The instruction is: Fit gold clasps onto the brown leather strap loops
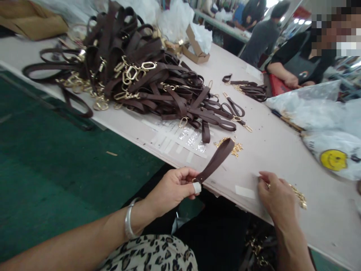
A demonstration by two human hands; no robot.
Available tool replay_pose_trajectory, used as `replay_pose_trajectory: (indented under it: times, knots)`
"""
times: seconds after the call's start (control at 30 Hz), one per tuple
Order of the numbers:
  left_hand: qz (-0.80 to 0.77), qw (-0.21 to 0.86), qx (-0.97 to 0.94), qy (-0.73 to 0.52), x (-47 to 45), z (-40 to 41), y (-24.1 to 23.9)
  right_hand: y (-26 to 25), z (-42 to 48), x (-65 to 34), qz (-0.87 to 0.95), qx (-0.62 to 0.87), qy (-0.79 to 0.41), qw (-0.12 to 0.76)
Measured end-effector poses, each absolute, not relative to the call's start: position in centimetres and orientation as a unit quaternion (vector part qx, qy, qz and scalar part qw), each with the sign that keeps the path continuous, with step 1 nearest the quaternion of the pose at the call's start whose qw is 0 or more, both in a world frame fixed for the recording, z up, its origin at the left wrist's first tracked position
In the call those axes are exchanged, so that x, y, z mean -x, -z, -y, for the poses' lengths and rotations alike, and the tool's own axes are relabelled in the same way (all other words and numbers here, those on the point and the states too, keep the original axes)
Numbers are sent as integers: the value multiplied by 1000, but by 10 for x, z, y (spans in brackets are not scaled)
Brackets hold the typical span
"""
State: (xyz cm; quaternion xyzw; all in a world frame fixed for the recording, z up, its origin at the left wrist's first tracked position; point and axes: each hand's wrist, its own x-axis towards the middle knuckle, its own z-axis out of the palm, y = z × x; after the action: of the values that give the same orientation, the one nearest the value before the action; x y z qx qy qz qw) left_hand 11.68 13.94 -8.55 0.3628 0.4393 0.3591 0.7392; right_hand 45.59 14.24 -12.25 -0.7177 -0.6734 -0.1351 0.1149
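My left hand (180, 185) pinches a dark brown leather wrist strap (217, 160) near its lower end, where a small gold ring shows at the fingers. The strap's loop stands up over the table edge. White tape wraps the left thumb. My right hand (278, 195) rests low over the tabletop, fingers curled together beside a small heap of gold metal fittings (300, 197). A bit of gold glints by those fingers, but what they hold is mostly hidden. Between the hands and the strap pile lie tiny gold pieces (237, 148).
A big pile of brown straps with gold clasps (146, 75) covers the table's left part. A smaller strap bundle (251, 90) lies farther back. Plastic bags (313, 107) and a smiley-face bag (334, 160) stand right. An open cardboard box (196, 49) sits behind. Co-workers sit across.
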Motion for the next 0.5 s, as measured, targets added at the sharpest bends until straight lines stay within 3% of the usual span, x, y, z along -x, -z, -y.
replay_pose_trajectory:
  times: [0.1,0.27,0.37,0.5]
  knots:
    - [-450,730,-358,-369,-119,-139,85,118,-138,-435,641,737,80,198]
    - [-457,718,-361,-381,-124,-139,85,107,-111,-348,551,644,-223,481]
    - [-449,707,-377,-397,-125,-138,87,106,-103,-302,576,574,-273,514]
    - [-450,658,-439,-415,-121,-135,90,109,-106,-281,620,565,-228,495]
